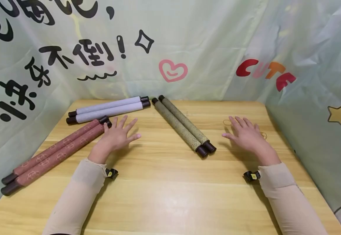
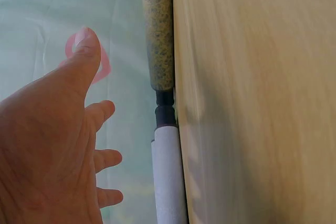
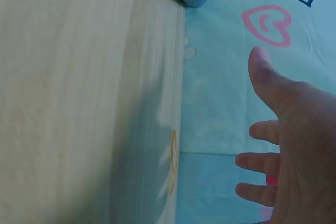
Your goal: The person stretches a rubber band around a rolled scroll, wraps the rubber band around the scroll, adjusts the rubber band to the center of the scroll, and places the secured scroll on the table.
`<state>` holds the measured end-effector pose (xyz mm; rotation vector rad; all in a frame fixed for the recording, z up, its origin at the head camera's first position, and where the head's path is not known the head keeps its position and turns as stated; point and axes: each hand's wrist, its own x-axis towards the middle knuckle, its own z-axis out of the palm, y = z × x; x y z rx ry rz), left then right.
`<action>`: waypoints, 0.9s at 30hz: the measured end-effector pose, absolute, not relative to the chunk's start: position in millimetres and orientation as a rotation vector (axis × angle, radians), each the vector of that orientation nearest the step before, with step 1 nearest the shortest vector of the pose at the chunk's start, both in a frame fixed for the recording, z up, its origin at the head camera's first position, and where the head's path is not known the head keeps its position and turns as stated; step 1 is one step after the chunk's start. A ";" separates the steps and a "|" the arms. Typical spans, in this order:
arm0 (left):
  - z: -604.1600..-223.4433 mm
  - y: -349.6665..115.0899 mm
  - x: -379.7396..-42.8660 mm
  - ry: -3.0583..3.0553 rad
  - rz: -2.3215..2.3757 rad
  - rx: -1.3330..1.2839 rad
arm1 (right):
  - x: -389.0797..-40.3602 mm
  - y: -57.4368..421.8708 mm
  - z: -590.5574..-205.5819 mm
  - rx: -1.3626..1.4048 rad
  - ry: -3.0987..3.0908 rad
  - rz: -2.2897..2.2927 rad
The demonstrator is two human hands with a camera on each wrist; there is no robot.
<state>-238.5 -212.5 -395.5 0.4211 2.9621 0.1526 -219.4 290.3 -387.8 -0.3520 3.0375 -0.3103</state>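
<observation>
- One left hand (image 1: 116, 135) and one right hand (image 1: 246, 137) are spread wide over the pale wooden desk (image 1: 164, 189).
- Red patterned, black-ended rolls (image 1: 60, 156) are laid by the left; thin yellow loops (image 3: 174, 169), by the right.

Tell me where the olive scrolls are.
In the head view, the olive scrolls lie on the table between the left hand and right hand, just right of the lavender scrolls.

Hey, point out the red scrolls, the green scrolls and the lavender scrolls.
Red scrolls (image 1: 60, 157): head view, on the patterned middle of the nearer one.
Green scrolls (image 1: 176, 125): head view, midway along the left one.
Lavender scrolls (image 1: 109, 112): head view, midway along the nearer one.
</observation>
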 end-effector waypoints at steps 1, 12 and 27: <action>-395.7 -212.2 -238.7 2.961 0.144 0.429 | -219.9 291.8 -387.7 -0.367 3.053 -0.305; -392.3 -201.9 -240.4 2.969 0.246 0.503 | -237.9 308.2 -389.2 -0.430 3.094 -0.296; -391.1 -164.2 -247.2 2.970 0.307 0.644 | -272.1 310.3 -398.8 -0.352 3.027 -0.220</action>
